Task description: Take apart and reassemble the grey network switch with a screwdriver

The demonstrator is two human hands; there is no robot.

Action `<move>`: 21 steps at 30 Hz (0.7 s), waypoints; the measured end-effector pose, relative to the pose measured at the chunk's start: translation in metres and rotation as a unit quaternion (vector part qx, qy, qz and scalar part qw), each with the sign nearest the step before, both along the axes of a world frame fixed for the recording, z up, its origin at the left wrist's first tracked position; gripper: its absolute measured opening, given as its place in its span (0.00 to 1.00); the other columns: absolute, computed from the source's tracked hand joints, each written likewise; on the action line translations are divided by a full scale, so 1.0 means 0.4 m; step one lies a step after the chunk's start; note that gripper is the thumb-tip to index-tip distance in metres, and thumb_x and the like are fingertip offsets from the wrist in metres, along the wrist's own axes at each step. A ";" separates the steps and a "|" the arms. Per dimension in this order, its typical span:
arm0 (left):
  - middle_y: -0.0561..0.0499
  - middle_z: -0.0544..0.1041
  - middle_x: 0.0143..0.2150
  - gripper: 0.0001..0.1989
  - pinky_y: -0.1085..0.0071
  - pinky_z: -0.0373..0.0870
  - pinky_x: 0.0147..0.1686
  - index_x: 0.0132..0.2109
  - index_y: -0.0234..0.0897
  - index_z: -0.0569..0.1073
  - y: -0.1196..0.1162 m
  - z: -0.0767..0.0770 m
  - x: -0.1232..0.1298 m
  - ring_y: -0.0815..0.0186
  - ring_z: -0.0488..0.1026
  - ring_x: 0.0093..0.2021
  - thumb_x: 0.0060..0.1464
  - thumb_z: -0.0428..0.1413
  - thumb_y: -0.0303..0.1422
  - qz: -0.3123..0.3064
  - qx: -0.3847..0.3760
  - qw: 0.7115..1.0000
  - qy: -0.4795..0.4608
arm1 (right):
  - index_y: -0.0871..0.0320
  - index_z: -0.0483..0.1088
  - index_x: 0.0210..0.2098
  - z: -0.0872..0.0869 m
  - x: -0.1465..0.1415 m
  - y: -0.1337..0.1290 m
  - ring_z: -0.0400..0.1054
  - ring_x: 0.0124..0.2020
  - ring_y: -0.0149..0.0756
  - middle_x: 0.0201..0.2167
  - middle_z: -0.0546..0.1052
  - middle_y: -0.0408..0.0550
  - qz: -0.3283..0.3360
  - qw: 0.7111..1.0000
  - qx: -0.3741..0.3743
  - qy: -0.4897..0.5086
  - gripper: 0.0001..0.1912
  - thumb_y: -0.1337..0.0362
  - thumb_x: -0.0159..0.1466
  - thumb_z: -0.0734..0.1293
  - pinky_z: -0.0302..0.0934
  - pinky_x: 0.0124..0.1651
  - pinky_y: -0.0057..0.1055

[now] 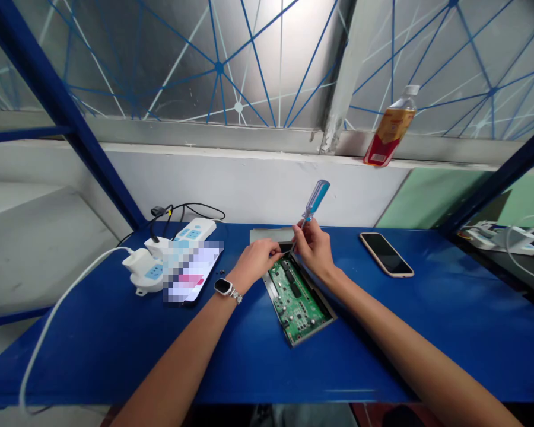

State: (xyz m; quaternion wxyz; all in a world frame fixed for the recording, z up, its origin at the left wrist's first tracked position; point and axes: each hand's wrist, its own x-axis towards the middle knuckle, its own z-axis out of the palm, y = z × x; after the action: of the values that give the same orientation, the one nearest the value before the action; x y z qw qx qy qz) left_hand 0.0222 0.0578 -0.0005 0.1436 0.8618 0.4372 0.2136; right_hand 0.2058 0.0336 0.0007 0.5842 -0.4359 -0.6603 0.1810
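A green circuit board (296,299) lies in a shallow metal case (314,336) on the blue table. My right hand (315,246) grips a screwdriver (317,198) with a clear blue handle, its shaft pointing down at the far end of the board. At that same end, my left hand (261,256) has its thumb and fingers pinched together by the screwdriver's tip; whatever is between them is too small to make out. Behind both hands a flat grey metal plate (267,234) shows in part. A few tiny dark pieces (221,272), perhaps screws, lie left of my left hand.
Left on the blue table (360,367) are a white power strip (196,228) with plugs and cables, and a phone with a lit screen (204,270). Another phone (386,254) lies at right. A drink bottle (390,130) leans on the window ledge. Blue frame posts stand at both sides.
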 end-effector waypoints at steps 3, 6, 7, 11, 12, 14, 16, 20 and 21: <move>0.47 0.80 0.37 0.08 0.70 0.66 0.35 0.38 0.37 0.80 -0.001 -0.002 0.001 0.61 0.76 0.36 0.63 0.58 0.34 0.002 0.006 1.000 -0.003 | 0.52 0.66 0.40 0.002 -0.002 0.005 0.67 0.22 0.32 0.25 0.73 0.41 0.003 1.000 -0.004 -0.011 0.11 0.51 0.72 0.62 0.60 0.29 0.28; 0.47 0.80 0.38 0.08 0.70 0.66 0.34 0.37 0.37 0.80 -0.004 -0.002 0.003 0.61 0.76 0.37 0.63 0.58 0.34 0.006 0.006 1.000 -0.004 | 0.52 0.66 0.39 -0.001 -0.005 0.012 0.66 0.22 0.32 0.25 0.73 0.41 0.006 1.000 -0.001 -0.021 0.12 0.51 0.71 0.62 0.60 0.29 0.28; 0.47 0.80 0.38 0.08 0.70 0.65 0.34 0.37 0.37 0.79 -0.004 -0.001 0.003 0.61 0.76 0.37 0.62 0.57 0.34 0.009 0.006 1.000 -0.002 | 0.52 0.66 0.39 -0.002 -0.006 0.014 0.66 0.22 0.32 0.25 0.73 0.41 0.007 1.000 0.001 -0.022 0.12 0.51 0.71 0.62 0.60 0.29 0.28; 0.47 0.80 0.37 0.08 0.70 0.63 0.32 0.38 0.37 0.79 -0.004 0.001 0.005 0.62 0.75 0.36 0.62 0.57 0.34 0.016 0.007 1.000 0.006 | 0.52 0.66 0.39 -0.001 -0.003 0.015 0.66 0.22 0.32 0.25 0.73 0.41 0.010 1.000 -0.004 -0.014 0.12 0.51 0.71 0.63 0.60 0.28 0.28; 0.48 0.80 0.37 0.08 0.70 0.63 0.32 0.38 0.37 0.79 -0.003 0.000 0.005 0.62 0.75 0.36 0.62 0.57 0.34 0.016 0.007 1.000 0.006 | 0.52 0.66 0.39 0.000 -0.002 0.014 0.66 0.22 0.32 0.25 0.72 0.41 0.012 1.000 -0.008 -0.012 0.12 0.51 0.71 0.63 0.60 0.28 0.28; 0.47 0.80 0.38 0.08 0.70 0.63 0.32 0.38 0.37 0.80 -0.002 -0.002 0.005 0.62 0.75 0.36 0.63 0.57 0.34 0.015 0.007 1.000 0.005 | 0.53 0.67 0.40 0.004 -0.001 0.012 0.67 0.22 0.32 0.25 0.73 0.41 0.015 1.000 -0.012 -0.013 0.12 0.51 0.71 0.63 0.60 0.28 0.28; 0.47 0.80 0.38 0.08 0.70 0.64 0.33 0.38 0.38 0.80 -0.002 -0.002 0.005 0.62 0.75 0.36 0.63 0.57 0.34 0.014 0.007 1.000 0.004 | 0.53 0.67 0.40 0.007 0.000 0.011 0.67 0.23 0.32 0.25 0.73 0.41 0.016 1.000 -0.013 -0.015 0.11 0.52 0.71 0.63 0.60 0.29 0.27; 0.47 0.80 0.38 0.09 0.69 0.66 0.34 0.38 0.38 0.80 -0.004 0.001 0.004 0.61 0.75 0.36 0.63 0.57 0.35 0.016 0.002 1.000 0.005 | 0.53 0.68 0.40 0.006 0.000 0.013 0.67 0.22 0.32 0.25 0.74 0.41 0.017 1.000 -0.016 -0.004 0.12 0.51 0.70 0.64 0.60 0.28 0.27; 0.47 0.80 0.38 0.09 0.69 0.66 0.34 0.38 0.38 0.80 -0.005 0.002 0.004 0.61 0.76 0.36 0.63 0.57 0.35 0.015 0.000 1.000 0.005 | 0.53 0.69 0.40 0.005 0.000 0.015 0.67 0.22 0.32 0.25 0.74 0.41 0.017 1.000 -0.018 -0.001 0.12 0.50 0.70 0.64 0.60 0.28 0.27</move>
State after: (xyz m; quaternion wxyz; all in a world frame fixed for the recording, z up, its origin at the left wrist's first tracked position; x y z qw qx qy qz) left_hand 0.0238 0.0558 0.0002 0.1387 0.8560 0.4510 0.2115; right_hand 0.2059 0.0394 0.0027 0.5730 -0.4352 -0.6644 0.2020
